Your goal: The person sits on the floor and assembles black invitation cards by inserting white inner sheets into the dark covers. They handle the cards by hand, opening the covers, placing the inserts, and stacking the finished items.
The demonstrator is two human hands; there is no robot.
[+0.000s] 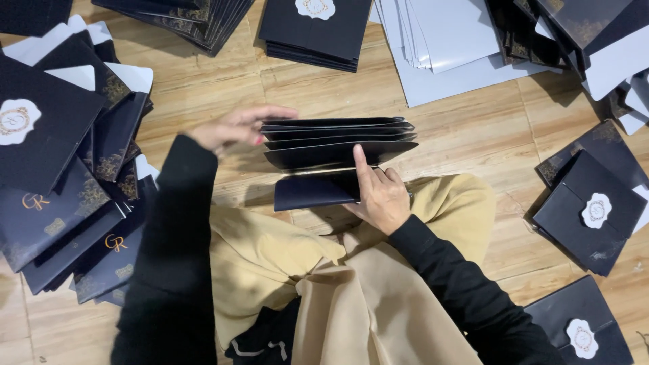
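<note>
The person sits on the wooden floor (466, 135) with a small stack of black card folders (338, 138) held edge-up between both hands, just above the lap. The left hand (236, 128) rests at the stack's left end, fingers curved over the top edges; its grip is loosely closed about that end, though the fingertips behind the folders are hidden. The right hand (380, 196) presses from the near side, index finger pointing up against the frontmost folder, thumb and remaining fingers clamped on a lower black folder (314, 190) that juts out below the stack.

The step in hand appears to be gathering and squaring the folders into one even bundle. The next move would likely call for tapping the edges level and keeping both hands firm so the fanned leaves do not slip apart.

Round about lie finished black envelopes with white scalloped seals (595, 211) on the right, a heap of dark printed cards with gold ornament (61, 203) on the left, and grey-white sheets (446, 47) fanned out at the top. A tan cloth (338, 297) covers the lap.
</note>
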